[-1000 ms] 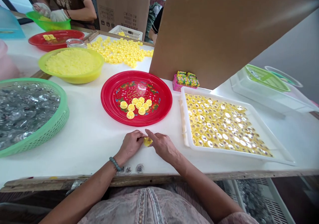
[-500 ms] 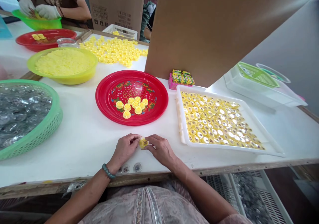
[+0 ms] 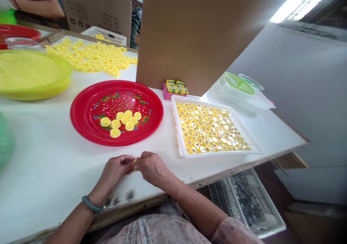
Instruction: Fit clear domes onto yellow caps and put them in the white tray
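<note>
My left hand [image 3: 115, 171] and my right hand [image 3: 151, 167] meet at the table's front edge, fingers pinched together on one small yellow piece [image 3: 135, 161], mostly hidden between them. A beaded bracelet is on my left wrist. Just beyond my hands stands a red plate [image 3: 84, 119] with several round yellow pieces [image 3: 121, 121] on it. To its right a white tray [image 3: 179, 142] is filled with several wrapped yellow pieces.
A yellow-green bowl [image 3: 51, 88] of yellow bits sits at the left, with loose yellow pieces [image 3: 92, 56] behind it. A large cardboard sheet [image 3: 195, 30] rises behind the tray. Clear lidded boxes [image 3: 244, 92] stand at far right. Another person's arm [image 3: 35, 1] is at top left.
The view has swung right, so the green basket has nearly left the frame. My hands have closed more tightly over the yellow piece, which now barely shows.
</note>
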{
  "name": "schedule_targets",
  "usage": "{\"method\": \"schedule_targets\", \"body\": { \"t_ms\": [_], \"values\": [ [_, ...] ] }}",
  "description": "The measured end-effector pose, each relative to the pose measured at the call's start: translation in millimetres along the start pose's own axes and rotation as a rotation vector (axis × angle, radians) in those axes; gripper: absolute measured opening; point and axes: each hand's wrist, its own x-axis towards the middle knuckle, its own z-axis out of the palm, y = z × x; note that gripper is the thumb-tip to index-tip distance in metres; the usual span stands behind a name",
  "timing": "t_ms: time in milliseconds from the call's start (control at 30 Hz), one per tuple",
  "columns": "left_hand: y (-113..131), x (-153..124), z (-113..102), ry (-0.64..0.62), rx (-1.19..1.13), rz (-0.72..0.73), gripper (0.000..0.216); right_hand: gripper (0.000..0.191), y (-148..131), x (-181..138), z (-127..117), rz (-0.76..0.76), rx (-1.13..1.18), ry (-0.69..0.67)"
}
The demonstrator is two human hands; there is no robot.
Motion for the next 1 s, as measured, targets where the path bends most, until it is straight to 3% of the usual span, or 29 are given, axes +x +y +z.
{"method": "schedule_targets", "body": {
  "t_ms": [200,467,1000],
  "values": [
    [4.6,3.2,1.0,-0.045,-0.046,-0.067,0.043,0.014,0.6,-0.9,3.9,0.043,-0.043,0.025],
    [3.3,2.8,-0.4,0.001,-0.015,-0.016,0.045,0.025,8.9,-14.3,28.4,0.04,0.219,0.35],
    [-1.0,10.9,1.1,0.032,0.072,0.059,0.054,0.02,20.1,-5.9,33.7,0.039,0.147,0.393]
  ]
}}
